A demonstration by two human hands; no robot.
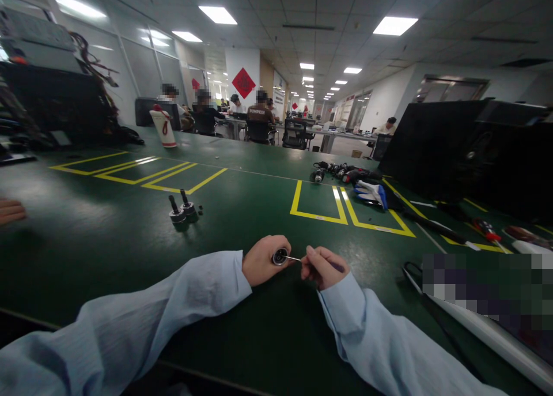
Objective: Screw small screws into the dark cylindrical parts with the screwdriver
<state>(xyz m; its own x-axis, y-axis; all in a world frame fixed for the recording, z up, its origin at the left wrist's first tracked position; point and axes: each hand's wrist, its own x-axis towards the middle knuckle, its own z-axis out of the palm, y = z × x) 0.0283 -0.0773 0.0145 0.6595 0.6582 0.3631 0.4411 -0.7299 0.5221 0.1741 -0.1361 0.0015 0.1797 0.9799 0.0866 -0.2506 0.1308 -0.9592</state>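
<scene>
My left hand (262, 263) is closed around a dark cylindrical part (280, 256), whose round, metal-rimmed open end faces up toward me. Between the fingers of my right hand (323, 267) is a screwdriver with a thin metal shaft (292, 259); its handle is mostly covered by the palm. The shaft's tip reaches the opening of the part, though how deep it goes I cannot tell. Further left stand two fittings, one round metal-based piece with a black stem (176, 214) and a similar fitting (187, 206) beside it. Tiny black pieces (200, 210) lie next to them.
Another person's hand (12, 210) rests at the left edge. Yellow tape outlines (319, 217) mark the green table. At right are a blue-white glove (370, 193), dark connectors (341, 171), a red-handled tool (487, 230) and a blurred-out device. A paper cup (165, 129) stands behind.
</scene>
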